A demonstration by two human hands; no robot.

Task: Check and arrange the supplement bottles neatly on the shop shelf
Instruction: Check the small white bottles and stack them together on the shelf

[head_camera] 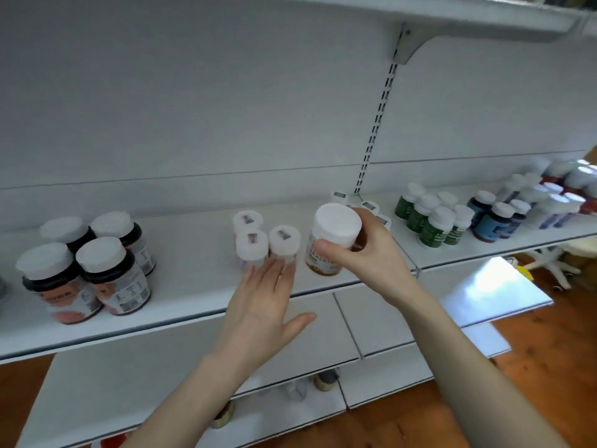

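Observation:
My right hand (pixel 368 253) grips an amber supplement bottle with a white cap (pixel 334 229), tilted, just above the white shelf (pixel 193 286) at its middle. To its left stand three small white-capped bottles (pixel 265 242) in a cluster. My left hand (pixel 265 302) is flat with straight fingers, and its fingertips touch the front two of those small bottles. Several dark bottles with white caps (pixel 87 266) stand at the shelf's left.
Green-labelled bottles (pixel 433 218), blue ones (pixel 494 218) and more white-capped ones (pixel 555 192) fill the right shelf section. A slotted upright (pixel 374 124) divides the sections. Lower shelves (pixel 193 367) jut out below, with the wooden floor (pixel 549 367) at the right.

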